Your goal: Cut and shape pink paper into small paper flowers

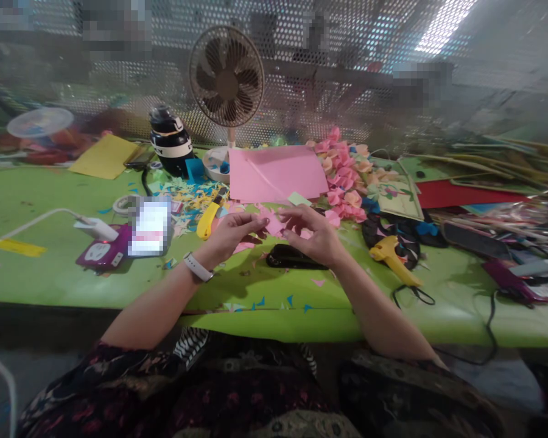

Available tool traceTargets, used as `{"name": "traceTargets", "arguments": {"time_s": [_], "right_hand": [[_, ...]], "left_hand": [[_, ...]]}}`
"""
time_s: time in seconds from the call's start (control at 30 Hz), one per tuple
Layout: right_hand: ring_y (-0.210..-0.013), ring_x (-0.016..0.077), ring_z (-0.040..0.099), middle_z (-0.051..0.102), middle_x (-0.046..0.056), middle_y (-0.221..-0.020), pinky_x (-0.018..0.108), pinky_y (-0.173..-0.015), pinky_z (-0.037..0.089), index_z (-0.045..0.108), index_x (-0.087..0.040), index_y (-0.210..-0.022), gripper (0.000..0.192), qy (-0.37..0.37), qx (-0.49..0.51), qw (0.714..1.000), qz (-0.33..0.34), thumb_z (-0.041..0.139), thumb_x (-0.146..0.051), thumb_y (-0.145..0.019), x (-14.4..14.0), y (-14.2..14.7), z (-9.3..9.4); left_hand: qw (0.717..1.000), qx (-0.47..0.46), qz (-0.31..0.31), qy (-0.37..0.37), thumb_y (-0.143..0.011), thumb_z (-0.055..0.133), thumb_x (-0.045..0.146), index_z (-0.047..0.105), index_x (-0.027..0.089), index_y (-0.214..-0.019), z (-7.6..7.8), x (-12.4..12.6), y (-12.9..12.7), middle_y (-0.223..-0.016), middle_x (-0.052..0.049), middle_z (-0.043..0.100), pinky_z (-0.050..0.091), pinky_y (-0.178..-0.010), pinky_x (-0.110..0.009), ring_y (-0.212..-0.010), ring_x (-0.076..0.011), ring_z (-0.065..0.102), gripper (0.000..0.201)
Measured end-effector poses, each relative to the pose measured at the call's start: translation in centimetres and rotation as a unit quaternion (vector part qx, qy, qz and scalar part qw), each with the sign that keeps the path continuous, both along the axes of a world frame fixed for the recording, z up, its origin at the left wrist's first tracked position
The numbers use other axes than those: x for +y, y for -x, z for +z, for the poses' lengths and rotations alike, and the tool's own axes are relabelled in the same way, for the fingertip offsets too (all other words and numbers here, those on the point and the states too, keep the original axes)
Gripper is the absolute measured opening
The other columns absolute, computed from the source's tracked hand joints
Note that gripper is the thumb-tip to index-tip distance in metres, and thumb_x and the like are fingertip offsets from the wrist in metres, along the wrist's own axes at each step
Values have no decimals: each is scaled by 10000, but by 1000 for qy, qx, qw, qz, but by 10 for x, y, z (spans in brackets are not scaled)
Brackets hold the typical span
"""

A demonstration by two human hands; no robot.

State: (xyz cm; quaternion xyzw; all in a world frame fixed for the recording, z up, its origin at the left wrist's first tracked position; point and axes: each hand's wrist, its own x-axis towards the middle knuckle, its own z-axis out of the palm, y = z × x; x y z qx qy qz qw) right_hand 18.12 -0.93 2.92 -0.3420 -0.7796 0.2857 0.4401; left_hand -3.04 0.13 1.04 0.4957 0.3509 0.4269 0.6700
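- Left hand (232,234) and right hand (311,234) both pinch one small pink paper piece (274,224), fingertips closed on its edges, held just above the green counter (50,267), centre, near edge.
- Black flat object (292,257) lies right under the hands; yellow utility knife (207,220) just left of them, yellow glue gun (393,255) to the right.
- Pink paper sheet (276,173) behind the hands, pile of pink paper flowers (344,176) far right of it, desk fan (227,79) at the far edge.
- Risk, as I judge it: thin paper could tear or crease wrong if the pinch pulls apart; fan airflow could blow loose scraps (192,198); glue gun cord near the right forearm could snag.
- Writing: black bottle (170,143) has white lettering, too blurred to read. No other legible labels.
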Motion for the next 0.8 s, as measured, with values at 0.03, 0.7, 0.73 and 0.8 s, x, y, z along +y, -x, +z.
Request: {"name": "traceTargets", "arguments": {"time_s": [0.03, 0.7, 0.73, 0.8], "right_hand": [[-726, 129, 613, 664, 34, -951, 281, -612, 523, 713, -245, -1035, 221, -24, -17, 1000, 4, 669, -216, -820, 1, 0, 0], [-933, 202, 613, 652, 70, -991, 319, -665, 533, 710, -238, -823, 234, -19, -30, 999, -20, 683, -466, -867, 6, 6, -10], [-929, 201, 619, 660, 72, -994, 312, -651, 532, 700, -232, -819, 245, -8, -24, 999, -26, 675, -470, -871, 5, 7, -11], [-872, 191, 636, 677, 67, -956, 307, -636, 529, 688, -223, -825, 261, 18, -5, 999, -41, 661, -477, -879, 4, 10, -13]], "left_hand": [[1000, 1, -9, 6, -699, 833, 429, 695, 160, -718, 0, 0, 0, -664, -10, 674, 542, -607, -204, -619, -89, 634, 304], [990, 87, -37, -106, -732, 785, 515, 698, 141, -812, -8, 0, -2, -712, -40, 698, 588, -650, -262, -671, -137, 693, 392], [988, 97, -29, -116, -757, 765, 506, 701, 144, -825, -9, 0, -2, -720, -44, 700, 587, -646, -259, -682, -140, 698, 374], [985, 109, -21, -131, -799, 728, 488, 706, 151, -860, -9, -1, -2, -761, -54, 710, 588, -648, -257, -718, -149, 709, 344]]}}
